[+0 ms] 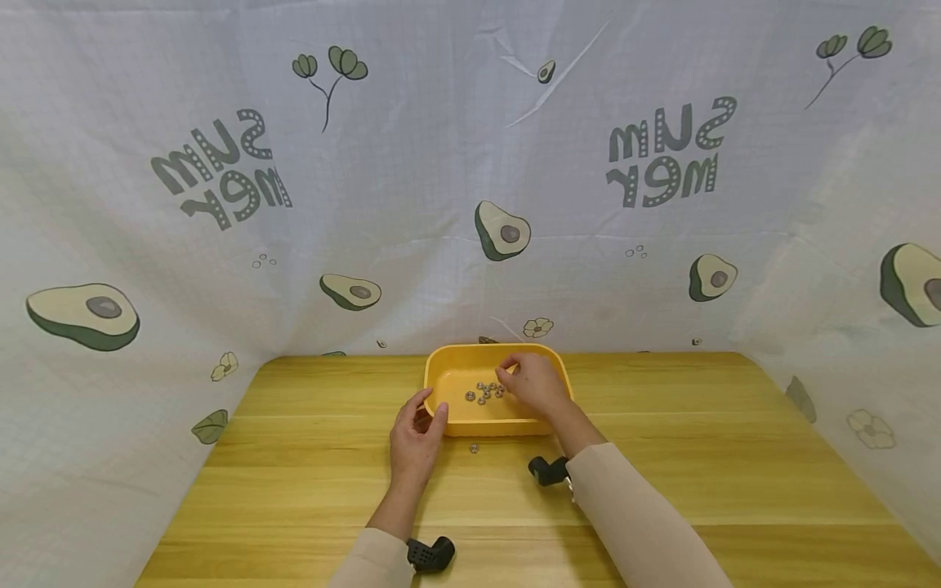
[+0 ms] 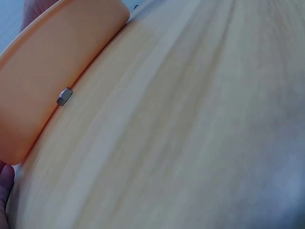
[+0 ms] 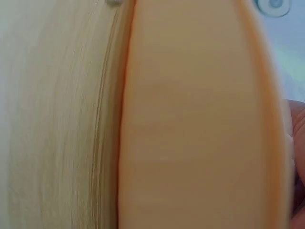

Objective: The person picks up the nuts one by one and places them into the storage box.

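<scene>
In the head view, a yellow tray [image 1: 488,427] stands on the table with several small metal nuts [image 1: 487,394] on its floor. One more nut [image 1: 474,448] lies on the tabletop just outside the front wall; the left wrist view shows this hex nut [image 2: 65,96] close beside the wall. My left hand [image 1: 415,445] is at the tray's front left corner, thumb by the front wall and fingers by the left side. My right hand [image 1: 535,384] reaches over the right part of the tray, thumb and index finger bent close together above the nuts. Whether anything sits between those fingertips is too small to tell.
The wooden table [image 1: 316,474] extends on both sides of the tray. A white curtain [image 1: 426,163] printed with avocados hangs behind and along the sides. Black devices [image 1: 432,554] are worn at both wrists.
</scene>
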Available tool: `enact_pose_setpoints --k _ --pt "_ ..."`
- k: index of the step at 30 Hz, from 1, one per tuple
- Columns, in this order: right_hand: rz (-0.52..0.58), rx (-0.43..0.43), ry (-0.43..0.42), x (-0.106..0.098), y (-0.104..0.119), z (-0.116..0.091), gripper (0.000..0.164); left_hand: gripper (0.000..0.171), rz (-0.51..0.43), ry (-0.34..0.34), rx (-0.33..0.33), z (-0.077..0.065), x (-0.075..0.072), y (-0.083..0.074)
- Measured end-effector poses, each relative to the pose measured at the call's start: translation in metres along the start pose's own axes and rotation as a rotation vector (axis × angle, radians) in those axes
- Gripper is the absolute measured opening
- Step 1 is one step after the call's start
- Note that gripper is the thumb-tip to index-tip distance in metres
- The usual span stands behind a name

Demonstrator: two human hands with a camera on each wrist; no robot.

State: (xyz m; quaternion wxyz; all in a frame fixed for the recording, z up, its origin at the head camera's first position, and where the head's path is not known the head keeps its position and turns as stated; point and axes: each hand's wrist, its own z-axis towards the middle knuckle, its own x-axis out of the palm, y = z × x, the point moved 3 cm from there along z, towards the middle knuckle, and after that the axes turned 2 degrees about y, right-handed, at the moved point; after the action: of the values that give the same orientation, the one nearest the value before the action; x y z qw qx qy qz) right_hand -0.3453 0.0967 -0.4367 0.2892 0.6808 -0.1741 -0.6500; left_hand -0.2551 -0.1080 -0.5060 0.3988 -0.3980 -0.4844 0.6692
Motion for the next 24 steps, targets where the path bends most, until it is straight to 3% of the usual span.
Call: enact_pose_setpoints --k 8,14,20,24 --pt "0.123 -0.059 0.006 -0.002 0.022 -0.039 0.017 0.043 -0.003 0.009 -0.017 0.0 0.0 0.002" --pt "0.149 -0.113 0.071 0.009 0.031 -0.069 0.008 0.044 -0.006 0.013 -0.024 0.0 0.0 0.002" --pt "0.085 -0.165 0.169 0.026 0.027 -0.087 0.01 0.042 -0.006 0.009 -0.011 -0.001 0.0 0.001" --pt "-0.013 -0.185 0.187 0.04 0.018 -0.092 0.017 0.043 -0.014 0.006 -0.009 -0.001 0.0 0.001"
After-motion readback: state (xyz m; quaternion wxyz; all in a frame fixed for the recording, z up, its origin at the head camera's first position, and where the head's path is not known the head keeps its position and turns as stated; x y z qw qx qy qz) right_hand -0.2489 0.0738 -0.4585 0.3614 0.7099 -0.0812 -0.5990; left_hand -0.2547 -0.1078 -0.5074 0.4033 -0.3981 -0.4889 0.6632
